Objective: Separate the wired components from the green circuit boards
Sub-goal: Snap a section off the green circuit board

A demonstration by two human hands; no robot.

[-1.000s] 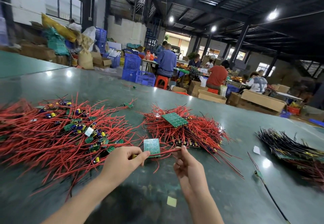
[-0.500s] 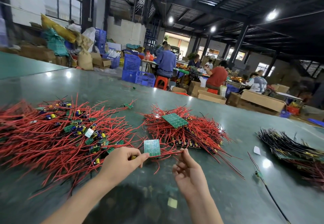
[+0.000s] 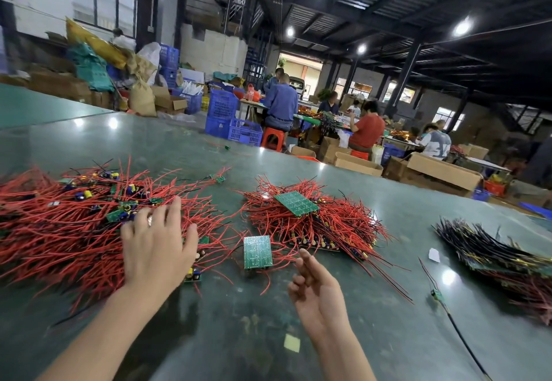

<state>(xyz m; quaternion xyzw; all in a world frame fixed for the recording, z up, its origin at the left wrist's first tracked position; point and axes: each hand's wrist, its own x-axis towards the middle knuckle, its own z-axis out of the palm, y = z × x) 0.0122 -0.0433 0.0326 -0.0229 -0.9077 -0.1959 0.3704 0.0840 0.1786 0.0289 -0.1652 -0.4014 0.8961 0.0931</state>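
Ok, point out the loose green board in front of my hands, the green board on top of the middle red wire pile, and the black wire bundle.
loose green board (image 3: 257,251), head view, centre of its face.
green board on the middle pile (image 3: 296,203), head view, middle of its top face.
black wire bundle (image 3: 484,246), head view, its middle strands.

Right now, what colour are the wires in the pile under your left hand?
Red, seen in the head view: the wire pile beneath the left hand.

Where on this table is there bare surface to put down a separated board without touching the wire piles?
Bare table lies near the edge, between the two forearms around the yellow paper scrap. Another patch lies between the middle red pile and the black wire pile. The far table is bare too. The left red pile, under the left hand, is crowded.
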